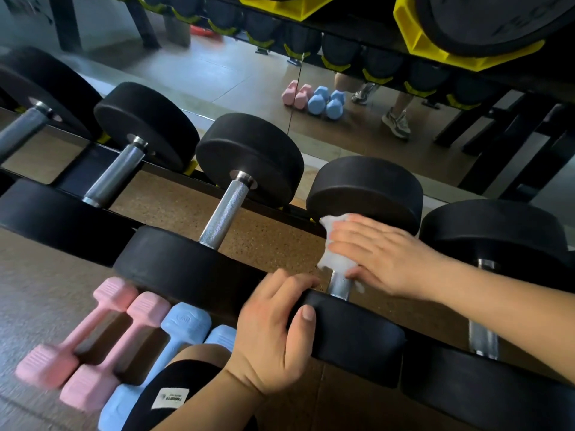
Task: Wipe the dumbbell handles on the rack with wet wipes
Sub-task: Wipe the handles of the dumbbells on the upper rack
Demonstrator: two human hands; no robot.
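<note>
Several black dumbbells with steel handles lie side by side on a black rack point(93, 169). My right hand point(382, 259) wraps a white wet wipe point(334, 259) around the handle point(340, 284) of one dumbbell right of centre; most of that handle is hidden under wipe and hand. My left hand point(280, 334) grips the near black head point(351, 334) of the same dumbbell, thumb on its face. To the left, the neighbouring dumbbell's handle point(225, 213) is bare. Another handle point(483, 334) shows to the right.
Two pink dumbbells point(87, 346) and two blue ones point(168, 353) lie on the floor below the rack at lower left. A mirror behind the rack reflects the floor, shoes and small dumbbells. Yellow holders point(435, 48) with black plates hang at top right.
</note>
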